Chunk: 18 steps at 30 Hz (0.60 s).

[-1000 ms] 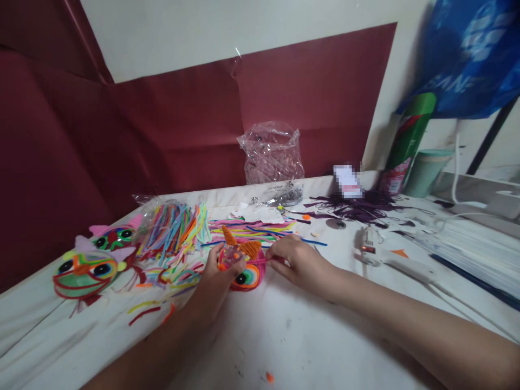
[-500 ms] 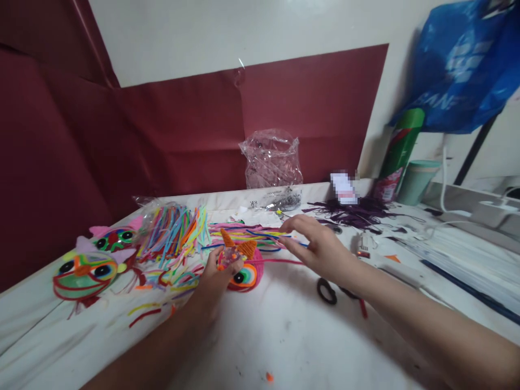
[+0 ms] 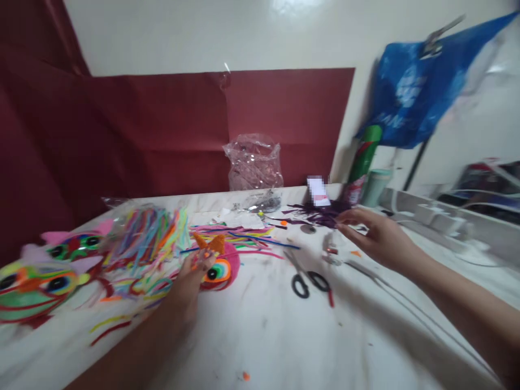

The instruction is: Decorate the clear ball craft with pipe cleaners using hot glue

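Observation:
My left hand (image 3: 193, 279) is closed on a pink pipe-cleaner animal face (image 3: 231, 265), covering its left part. Two orange horn-like ears (image 3: 215, 242) stand on top, and one eye ringed in orange, white and blue shows. From the face a loose pink pipe cleaner (image 3: 260, 253) sticks out to the right. Fingers stretched forward, my right hand (image 3: 371, 235) hovers with nothing visible in it. Just below its fingertips lies what looks like a small glue gun (image 3: 332, 249), partly blurred. Black-handled scissors (image 3: 303, 276) rest on the table between the hands.
Two finished-looking animal faces (image 3: 40, 284) lie at the left, beside a bundle of coloured pipe cleaners (image 3: 148, 233). Purple scraps (image 3: 320, 214), a phone (image 3: 318, 190) and a green cup (image 3: 377, 187) are at the back right. A power strip (image 3: 439, 219) runs along the right.
My right hand has moved right, away from the pink pipe cleaner to above the glue gun, uncovering the scissors. My left hand keeps its hold. The view has turned right.

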Motion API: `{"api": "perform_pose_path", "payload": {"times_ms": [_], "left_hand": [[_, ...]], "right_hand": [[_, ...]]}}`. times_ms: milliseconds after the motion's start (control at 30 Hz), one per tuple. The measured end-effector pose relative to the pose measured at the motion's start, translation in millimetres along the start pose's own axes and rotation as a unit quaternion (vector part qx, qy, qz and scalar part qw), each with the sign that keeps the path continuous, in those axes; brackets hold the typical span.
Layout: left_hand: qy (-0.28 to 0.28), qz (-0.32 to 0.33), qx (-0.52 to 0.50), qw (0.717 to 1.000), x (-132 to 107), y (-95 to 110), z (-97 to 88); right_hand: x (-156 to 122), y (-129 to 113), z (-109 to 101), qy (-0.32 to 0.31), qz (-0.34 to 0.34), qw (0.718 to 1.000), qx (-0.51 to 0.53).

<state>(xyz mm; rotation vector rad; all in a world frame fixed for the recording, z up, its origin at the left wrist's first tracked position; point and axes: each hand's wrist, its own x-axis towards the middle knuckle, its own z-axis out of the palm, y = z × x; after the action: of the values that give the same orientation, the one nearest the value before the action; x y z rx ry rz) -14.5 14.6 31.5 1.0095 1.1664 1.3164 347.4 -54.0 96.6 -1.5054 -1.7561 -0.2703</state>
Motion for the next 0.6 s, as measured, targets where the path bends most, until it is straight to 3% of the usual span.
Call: {"api": "perform_pose_path", "payload": {"times_ms": [100, 200, 400, 600], "left_hand": [[0.011, -0.02, 0.0, 1.0, 0, 6, 4.1], [0.041, -0.036, -0.034, 0.998, 0, 12, 8.4], [0.031, -0.033, -0.069, 0.997, -3, 12, 11.5], [0.015, -0.002, -0.058, 0.998, -7, 0, 6.1]], "right_hand": [[-19, 51, -20, -0.006, 0.085, 0.993, -0.087], [-40, 81, -28, -0.035, 0.117, 0.982, -0.146], [-62, 88, 5, -0.119, 0.065, 0.976, -0.17], [-64, 93, 36, -0.151, -0.003, 0.979, -0.134]]}}
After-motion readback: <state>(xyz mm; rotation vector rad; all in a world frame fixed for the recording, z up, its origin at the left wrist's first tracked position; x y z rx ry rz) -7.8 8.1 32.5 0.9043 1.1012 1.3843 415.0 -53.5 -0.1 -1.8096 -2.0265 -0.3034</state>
